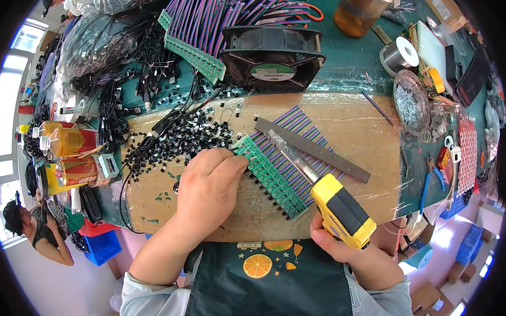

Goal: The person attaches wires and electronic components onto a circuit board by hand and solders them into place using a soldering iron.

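Note:
A strip of green circuit boards (pixel 277 178) lies at a slant in the middle of the work mat, with striped ribbon wires (pixel 304 129) running from its far side. A flat dark bar (pixel 342 164) rests across those wires. My left hand (pixel 207 184) is at the strip's upper left end, thumb and fingers pinched together; whatever is between the fingertips is hidden. My right hand (pixel 333 241) is wrapped round a yellow and black soldering gun (pixel 343 208), its metal barrel angled up and left above the wires. Small black connectors line the strip's near edge.
Left of the strip spreads a heap of loose black connectors (pixel 192 133). Behind stand a black fan (pixel 270 61) and more wired boards (pixel 195 58). A solder spool (pixel 400 54) and a round dish (pixel 412 102) sit at the right. A drink can (pixel 77 171) stands far left.

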`<action>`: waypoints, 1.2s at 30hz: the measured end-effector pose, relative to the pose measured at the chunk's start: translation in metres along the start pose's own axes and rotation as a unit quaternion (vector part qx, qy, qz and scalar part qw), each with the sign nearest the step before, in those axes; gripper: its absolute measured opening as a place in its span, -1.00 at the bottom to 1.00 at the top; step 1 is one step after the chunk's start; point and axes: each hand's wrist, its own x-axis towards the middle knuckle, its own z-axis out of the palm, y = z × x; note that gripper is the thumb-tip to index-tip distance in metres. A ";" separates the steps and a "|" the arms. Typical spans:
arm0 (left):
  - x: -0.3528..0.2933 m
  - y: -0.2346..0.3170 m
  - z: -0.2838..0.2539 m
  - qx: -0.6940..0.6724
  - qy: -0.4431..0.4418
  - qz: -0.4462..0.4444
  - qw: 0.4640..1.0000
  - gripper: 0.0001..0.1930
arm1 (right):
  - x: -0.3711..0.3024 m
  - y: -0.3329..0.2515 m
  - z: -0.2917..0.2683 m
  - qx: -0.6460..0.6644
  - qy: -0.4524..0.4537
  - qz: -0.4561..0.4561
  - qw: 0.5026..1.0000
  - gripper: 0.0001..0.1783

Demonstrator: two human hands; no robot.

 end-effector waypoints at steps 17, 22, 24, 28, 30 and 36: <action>0.003 -0.005 0.003 0.031 -0.013 0.020 0.999 -0.82 | -0.012 -0.006 -0.002 0.051 -0.007 0.048 0.997 -0.78; 0.007 -0.007 -0.002 0.031 -0.051 0.050 0.997 -0.79 | -0.015 -0.005 -0.002 0.074 0.002 0.074 0.995 -0.78; 0.007 -0.007 -0.003 0.029 -0.054 0.049 0.997 -0.78 | -0.015 -0.007 -0.001 0.085 0.012 0.092 0.992 -0.78; 0.006 -0.008 -0.002 0.025 -0.053 0.054 0.997 -0.77 | -0.019 -0.007 0.002 0.119 0.047 0.143 0.981 -0.78; 0.004 -0.008 0.000 0.028 -0.050 0.057 0.997 -0.77 | -0.019 -0.004 0.002 0.106 0.047 0.134 0.984 -0.78; 0.003 -0.008 0.002 0.041 -0.041 0.066 0.996 -0.76 | -0.017 -0.005 0.004 0.084 0.051 0.122 0.988 -0.79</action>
